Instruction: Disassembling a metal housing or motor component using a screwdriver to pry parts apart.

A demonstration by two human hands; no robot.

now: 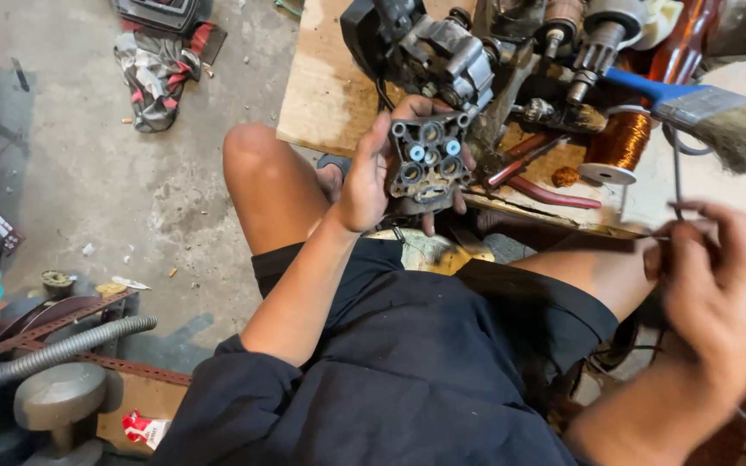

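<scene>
I had only the one view, from the camera worn on the person's head, and it looked steeply down over the lap toward a wooden board [325, 91] at the top of the frame and concrete floor [88, 173] at the left. It sat close: the left hand [369, 177] filled the centre and the blurred right hand [714, 289] the right edge.
</scene>
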